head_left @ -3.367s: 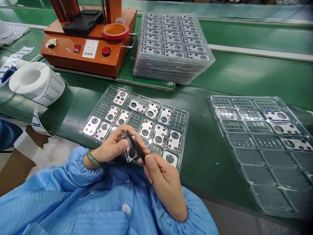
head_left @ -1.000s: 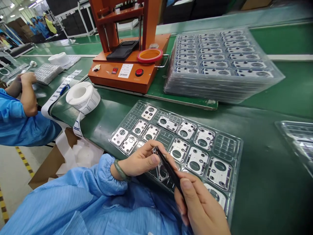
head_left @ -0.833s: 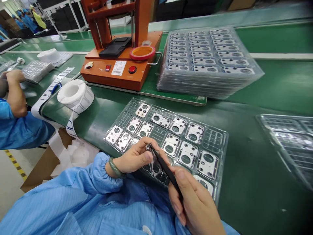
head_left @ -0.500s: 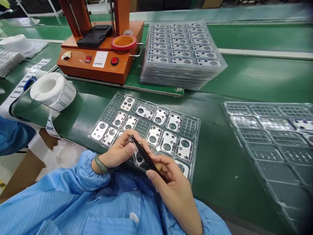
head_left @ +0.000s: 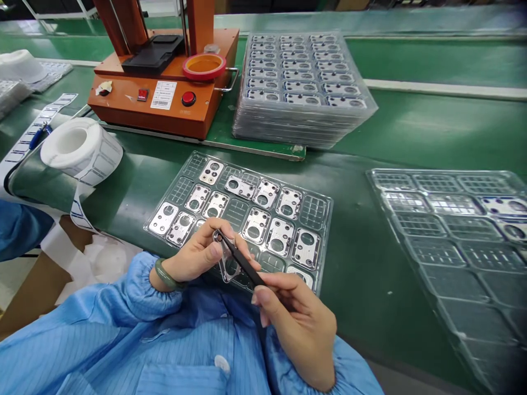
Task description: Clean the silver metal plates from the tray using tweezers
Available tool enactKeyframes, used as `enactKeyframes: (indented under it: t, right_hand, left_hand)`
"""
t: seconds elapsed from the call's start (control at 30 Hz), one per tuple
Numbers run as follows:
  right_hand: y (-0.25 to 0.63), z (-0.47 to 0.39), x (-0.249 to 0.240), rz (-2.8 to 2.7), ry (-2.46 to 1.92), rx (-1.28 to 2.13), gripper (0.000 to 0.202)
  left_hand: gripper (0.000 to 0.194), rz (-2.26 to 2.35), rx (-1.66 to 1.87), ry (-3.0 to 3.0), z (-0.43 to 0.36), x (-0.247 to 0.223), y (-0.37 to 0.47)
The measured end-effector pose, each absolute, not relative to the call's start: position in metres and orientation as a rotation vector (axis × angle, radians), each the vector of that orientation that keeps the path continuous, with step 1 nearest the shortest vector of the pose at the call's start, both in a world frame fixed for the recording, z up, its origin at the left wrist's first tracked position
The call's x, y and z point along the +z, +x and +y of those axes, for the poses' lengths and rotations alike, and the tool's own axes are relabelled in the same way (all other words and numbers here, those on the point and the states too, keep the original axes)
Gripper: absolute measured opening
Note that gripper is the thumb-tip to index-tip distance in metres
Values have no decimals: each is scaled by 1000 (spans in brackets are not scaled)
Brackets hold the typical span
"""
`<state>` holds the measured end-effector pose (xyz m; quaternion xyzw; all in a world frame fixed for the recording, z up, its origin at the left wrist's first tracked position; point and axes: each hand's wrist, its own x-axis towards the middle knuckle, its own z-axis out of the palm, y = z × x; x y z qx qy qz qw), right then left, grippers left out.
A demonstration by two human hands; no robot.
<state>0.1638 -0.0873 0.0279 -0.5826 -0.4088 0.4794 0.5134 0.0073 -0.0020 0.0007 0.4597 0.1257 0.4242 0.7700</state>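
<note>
A slim black piece (head_left: 242,263), seen nearly edge-on, runs slanting between my hands; I cannot tell its exact kind. My left hand (head_left: 201,249), with a green bangle at the wrist, is closed around its upper end, where a small ring shows. The fingers and thumb of my right hand (head_left: 296,318) pinch the lower end. Just below the piece shows a thin plate-like outline with a round hole (head_left: 231,267); whether it is held or lies in the tray is unclear. Under my hands lies a clear plastic tray (head_left: 236,211) with several silver metal plates (head_left: 256,225) in its pockets.
An orange press machine (head_left: 152,104) stands at the back, a roll of tape (head_left: 203,67) on it. Beside it rises a stack of filled trays (head_left: 304,115). Another clear tray (head_left: 444,247) lies right. A label roll (head_left: 80,148) and cardboard box (head_left: 33,280) are left.
The black piece has turned and now looks narrower. My right hand has shifted slightly down and its grip sits nearer the piece's lower end. The view has moved a little.
</note>
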Motion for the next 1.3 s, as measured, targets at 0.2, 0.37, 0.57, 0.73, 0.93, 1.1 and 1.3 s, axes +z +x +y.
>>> enactKeyframes:
  t: [0.2, 0.37, 0.57, 0.73, 0.93, 1.1, 1.3]
  right_hand:
    - [164, -83, 32, -716, -1295, 1469, 26]
    - [165, -78, 31, -650, -1279, 1576, 32]
    - [162, -76, 30, -711, -1293, 1578, 38]
    - [163, -74, 31, -772, -1369, 1620, 42]
    - [162, -76, 27, -974, -1437, 1389, 35]
    - [167, -82, 19, -1280, -1439, 990, 15]
    - [172, -82, 27, -1278, -1398, 1124, 30]
  left_hand:
    - [32, 276, 901, 986, -3, -1, 6]
    - [26, 250, 936, 964, -3, 2, 8]
    - [30, 293, 964, 914, -2, 7, 11]
    - [31, 295, 963, 915, -2, 7, 11]
    - [26, 282, 984, 962, -3, 3, 9]
    - [25, 223, 954, 924, -2, 6, 10]
    - [28, 208, 918, 912, -4, 8, 10]
